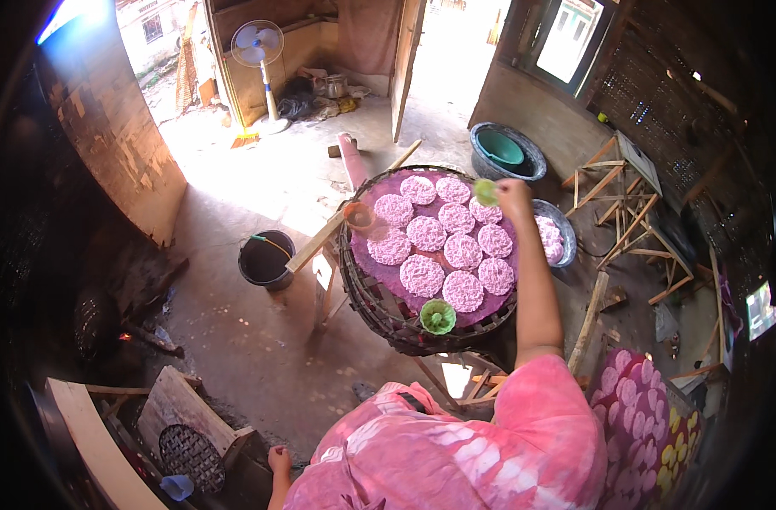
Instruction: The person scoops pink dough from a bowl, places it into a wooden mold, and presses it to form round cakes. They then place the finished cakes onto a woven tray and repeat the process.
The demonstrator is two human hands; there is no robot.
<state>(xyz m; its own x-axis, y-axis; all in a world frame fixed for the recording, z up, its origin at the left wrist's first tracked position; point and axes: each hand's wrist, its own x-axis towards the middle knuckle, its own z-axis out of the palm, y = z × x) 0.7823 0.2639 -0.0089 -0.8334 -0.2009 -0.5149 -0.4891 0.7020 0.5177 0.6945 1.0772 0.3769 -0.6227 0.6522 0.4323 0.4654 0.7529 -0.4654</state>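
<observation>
My right hand (pixel 513 200) reaches over the far right edge of a round woven basket tray (pixel 379 319), closed on a small green scalloped cup (pixel 485 192). Purple cloth (pixel 386 285) covers the tray. On it lie several round pink discs (pixel 422 276) with a rough, stringy surface. Another green scalloped cup (pixel 438 316) rests at the near edge, and an orange cup (pixel 359 218) at the left edge. My left hand (pixel 279 460) is low at the left, away from the tray, with fingers curled; what they hold, if anything, is hidden.
Right of the tray is a metal basin (pixel 554 231) holding pink stuff. Beyond stands a grey tub (pixel 528 166) with a green basin inside. A dark bucket (pixel 266 259) is on the left floor. A fan (pixel 269 93) stands far back; wooden frames (pixel 626 204) and pink-and-yellow discs (pixel 634 408) are right.
</observation>
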